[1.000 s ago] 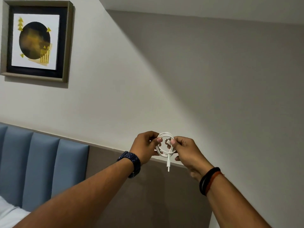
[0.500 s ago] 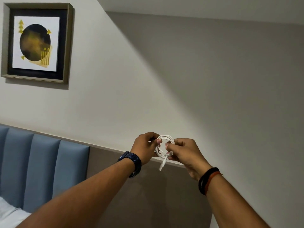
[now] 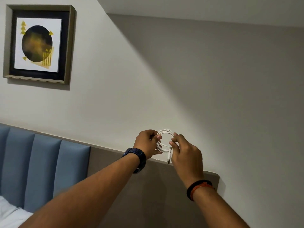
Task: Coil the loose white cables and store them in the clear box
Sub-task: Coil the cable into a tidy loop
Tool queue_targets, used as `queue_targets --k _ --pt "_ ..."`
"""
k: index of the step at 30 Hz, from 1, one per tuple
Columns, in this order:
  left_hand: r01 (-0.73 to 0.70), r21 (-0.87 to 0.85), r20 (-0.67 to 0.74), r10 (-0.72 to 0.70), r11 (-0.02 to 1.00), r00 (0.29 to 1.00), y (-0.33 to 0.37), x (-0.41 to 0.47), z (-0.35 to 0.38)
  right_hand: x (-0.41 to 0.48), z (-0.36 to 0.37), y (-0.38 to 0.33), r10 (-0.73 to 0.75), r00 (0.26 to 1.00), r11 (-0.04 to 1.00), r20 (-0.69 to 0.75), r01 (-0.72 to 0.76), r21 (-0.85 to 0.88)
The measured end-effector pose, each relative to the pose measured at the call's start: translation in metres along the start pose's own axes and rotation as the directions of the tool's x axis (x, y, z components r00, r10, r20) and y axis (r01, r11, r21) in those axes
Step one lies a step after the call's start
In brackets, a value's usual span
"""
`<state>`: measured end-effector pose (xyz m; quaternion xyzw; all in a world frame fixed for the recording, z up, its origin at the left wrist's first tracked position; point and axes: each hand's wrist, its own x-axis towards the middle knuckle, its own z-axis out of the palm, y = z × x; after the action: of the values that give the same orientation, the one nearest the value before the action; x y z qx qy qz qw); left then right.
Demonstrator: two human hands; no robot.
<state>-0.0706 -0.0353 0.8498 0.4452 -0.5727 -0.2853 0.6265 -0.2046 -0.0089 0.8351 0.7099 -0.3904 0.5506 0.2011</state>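
- The white cable (image 3: 164, 140) is held up in the air in front of the wall (image 3: 181, 79), well above the bed (image 3: 9, 214), wound into a small round coil of several loops.
- The left hand (image 3: 146, 143) is closed on the coil's left side, its thumb and fingers pinching the loops together.
- The right hand (image 3: 184, 150) is closed on the coil's right side, fingertips pinching the strands near the bottom of the ring.
- What has changed over the last second: the free plug end (image 3: 169, 157) hung straight down below the coil, then swung to the left half a second ago, and now hangs down again, tucked close against the right hand. The right hand has also turned, so that more of its back faces the camera.
- That suggests the tail is being wrapped around or threaded through the loops to lock the coil; whether it actually passes through the ring cannot be told.
- For the task, this cable looks nearly coiled, with only a short tail left loose.
- The clear box is not in view, so storing is yet to be done.
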Motion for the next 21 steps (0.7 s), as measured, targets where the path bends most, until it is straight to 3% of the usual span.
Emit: queue_targets --k 4,6,11,13,15,17,19,21 --pt "0.07 -0.042 0.015 -0.069 0.997 0.997 0.002 0.003 -0.006 -0.003 0.002 0.002 0.162 0.985 0.936 -0.064 -0.133 0.327" --pt "0.093 -0.058 0.025 -0.092 0.994 0.995 0.001 0.003 -0.008 -0.007 0.001 0.001 0.171 0.981 0.911 -0.089 -0.123 0.393" --pt "0.142 -0.085 0.055 -0.138 0.986 0.989 -0.005 0.002 -0.007 -0.018 -0.005 0.004 -0.153 0.977 0.967 -0.149 0.179 0.18" --pt "0.148 -0.088 0.066 -0.143 0.985 0.988 -0.006 0.001 -0.005 -0.018 -0.004 0.006 -0.189 0.966 0.965 -0.177 0.216 0.149" --pt "0.147 -0.104 0.067 -0.141 0.984 0.988 -0.005 0.001 -0.003 -0.019 -0.003 0.004 -0.086 0.975 0.963 -0.205 0.134 0.232" --pt "0.145 -0.134 0.063 -0.138 0.98 0.988 -0.003 0.0 0.0 -0.017 0.0 0.0 0.148 0.965 0.916 -0.215 -0.052 0.398" --pt "0.129 -0.158 0.063 -0.12 0.979 0.991 0.001 -0.001 0.003 -0.01 0.001 -0.001 0.381 0.908 0.779 -0.172 -0.216 0.588" --pt "0.094 -0.178 0.064 -0.084 0.98 0.994 0.008 -0.002 0.006 -0.001 0.0 -0.001 0.56 0.826 0.546 -0.065 -0.31 0.778"
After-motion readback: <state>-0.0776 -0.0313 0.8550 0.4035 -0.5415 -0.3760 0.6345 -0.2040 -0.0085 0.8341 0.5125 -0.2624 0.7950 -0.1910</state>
